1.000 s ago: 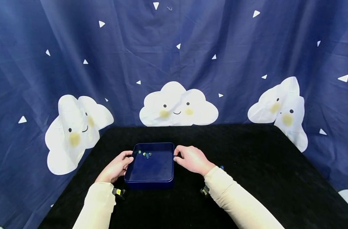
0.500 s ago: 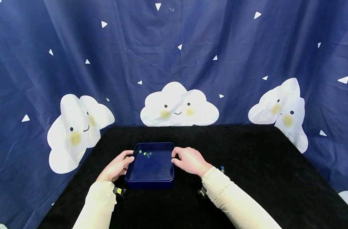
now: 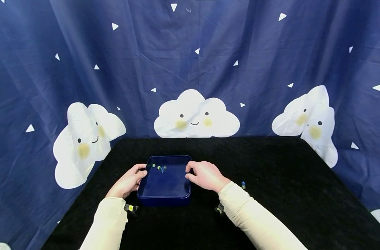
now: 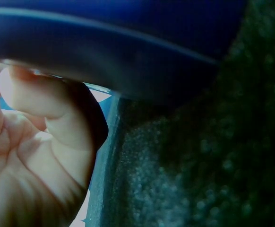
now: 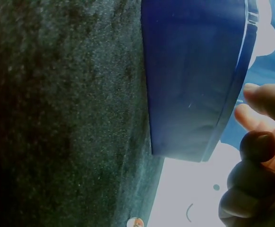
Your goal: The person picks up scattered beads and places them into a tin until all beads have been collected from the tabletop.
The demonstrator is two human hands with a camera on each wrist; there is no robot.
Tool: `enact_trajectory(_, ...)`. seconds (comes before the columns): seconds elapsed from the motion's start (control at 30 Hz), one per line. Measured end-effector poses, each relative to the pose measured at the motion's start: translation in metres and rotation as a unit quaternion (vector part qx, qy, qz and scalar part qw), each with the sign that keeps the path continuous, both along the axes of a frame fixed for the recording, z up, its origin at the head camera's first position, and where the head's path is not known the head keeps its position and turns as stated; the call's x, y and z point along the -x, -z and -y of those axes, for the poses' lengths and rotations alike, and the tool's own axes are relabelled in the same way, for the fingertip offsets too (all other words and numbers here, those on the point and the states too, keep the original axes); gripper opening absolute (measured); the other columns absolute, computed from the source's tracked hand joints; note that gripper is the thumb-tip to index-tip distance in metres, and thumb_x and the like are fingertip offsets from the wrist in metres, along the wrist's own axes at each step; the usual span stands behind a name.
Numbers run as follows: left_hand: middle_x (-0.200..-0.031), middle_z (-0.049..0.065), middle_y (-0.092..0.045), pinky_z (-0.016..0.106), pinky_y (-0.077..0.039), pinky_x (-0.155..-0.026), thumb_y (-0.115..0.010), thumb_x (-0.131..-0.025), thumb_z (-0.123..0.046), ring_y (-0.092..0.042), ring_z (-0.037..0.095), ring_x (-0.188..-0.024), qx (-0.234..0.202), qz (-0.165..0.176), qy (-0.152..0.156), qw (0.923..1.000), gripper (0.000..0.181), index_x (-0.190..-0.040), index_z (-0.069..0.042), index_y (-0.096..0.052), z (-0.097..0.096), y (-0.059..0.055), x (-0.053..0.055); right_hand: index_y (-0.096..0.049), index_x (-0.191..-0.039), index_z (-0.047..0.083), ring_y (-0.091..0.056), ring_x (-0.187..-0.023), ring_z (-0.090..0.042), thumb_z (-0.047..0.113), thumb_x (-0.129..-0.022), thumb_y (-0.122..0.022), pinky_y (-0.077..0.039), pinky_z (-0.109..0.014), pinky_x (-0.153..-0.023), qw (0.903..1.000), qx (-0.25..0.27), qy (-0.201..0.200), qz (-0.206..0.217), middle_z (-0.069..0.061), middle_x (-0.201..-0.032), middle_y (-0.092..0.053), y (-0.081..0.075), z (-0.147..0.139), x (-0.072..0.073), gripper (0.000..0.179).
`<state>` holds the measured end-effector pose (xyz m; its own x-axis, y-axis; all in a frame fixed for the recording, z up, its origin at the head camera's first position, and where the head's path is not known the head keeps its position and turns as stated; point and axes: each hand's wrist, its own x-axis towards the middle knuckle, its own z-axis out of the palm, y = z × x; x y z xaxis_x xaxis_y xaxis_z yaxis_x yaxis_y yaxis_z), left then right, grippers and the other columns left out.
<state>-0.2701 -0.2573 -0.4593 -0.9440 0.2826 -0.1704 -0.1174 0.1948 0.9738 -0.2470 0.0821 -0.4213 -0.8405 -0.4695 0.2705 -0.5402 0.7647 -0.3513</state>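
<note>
A square, open dark-blue tin (image 3: pixel 165 201) stands on the black cloth. Several small glass marbles (image 3: pixel 162 169) lie inside it, towards the back left. My left hand (image 3: pixel 125 183) grips the tin's left side, thumb at the rim; the left wrist view shows bent fingers (image 4: pixel 57 101) against the outer wall. My right hand (image 3: pixel 207 176) hovers at the right rim, thumb and forefinger reaching over it. Seen from the right wrist, those two fingertips are apart with no marble showing between them, and the other fingers (image 5: pixel 251 177) are curled.
Two more marbles (image 3: pixel 243 185) lie on the black cloth (image 3: pixel 289 194) to the right of my right sleeve. Behind the table hangs a blue curtain (image 3: pixel 208 41) printed with white clouds and triangles.
My right hand has shifted slightly left over the tin's rim. A small bluish thing at its fingertips a second ago no longer shows. Moving sleeve uncovers the marbles on the cloth. Left hand keeps its grip.
</note>
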Motion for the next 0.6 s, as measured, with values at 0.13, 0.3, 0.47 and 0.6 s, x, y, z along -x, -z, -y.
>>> enact_trajectory(0.13, -0.098, 0.014, -0.056, 0.031, -0.053, -0.058, -0.050, -0.107, -0.016, -0.055, 0.017, -0.072, -0.001, 0.001, -0.001, 1.0000, 0.045, -0.146, 0.001, -0.034, 0.000, 0.000, 0.000, -0.067, -0.100, 0.028, -0.051, -0.060, -0.005, 0.037, -0.091, -0.074, -0.044, -0.028, -0.056, 0.9999, 0.004, 0.011, 0.005, 0.015, -0.068, -0.053, 0.000, -0.003, 0.000, 0.014)
enact_trajectory(0.3, -0.098, 0.014, -0.055, 0.030, -0.052, -0.058, -0.050, -0.106, -0.015, -0.055, 0.017, -0.071, -0.003, 0.004, -0.004, 1.0000, 0.044, -0.145, 0.000, -0.036, 0.000, 0.003, -0.002, -0.067, -0.101, 0.028, -0.051, -0.055, -0.003, 0.037, -0.091, -0.074, -0.045, -0.029, -0.056, 0.9993, 0.011, 0.034, 0.006, 0.016, -0.068, -0.053, 0.001, -0.018, 0.005, 0.015)
enact_trajectory(0.47, -0.096, 0.011, -0.055, 0.030, -0.052, -0.057, -0.050, -0.107, -0.016, -0.054, 0.017, -0.071, 0.000, 0.004, -0.003, 1.0000, 0.045, -0.147, 0.000, -0.034, -0.001, 0.001, -0.003, -0.067, -0.102, 0.028, -0.051, -0.048, -0.003, 0.036, -0.090, -0.074, -0.048, -0.031, -0.059, 0.9979, 0.017, 0.059, 0.021, 0.015, -0.066, -0.053, -0.001, -0.036, 0.011, 0.016)
enact_trajectory(0.6, -0.090, 0.008, -0.049, 0.028, -0.049, -0.055, -0.050, -0.107, -0.017, -0.049, 0.016, -0.070, 0.003, -0.001, -0.008, 1.0000, 0.046, -0.147, -0.001, -0.035, -0.001, -0.001, -0.001, -0.068, -0.103, 0.026, -0.053, -0.059, -0.006, 0.034, -0.089, -0.074, -0.049, -0.035, -0.064, 0.9963, 0.018, 0.078, 0.032, 0.014, -0.069, -0.054, 0.000, -0.048, 0.016, 0.017)
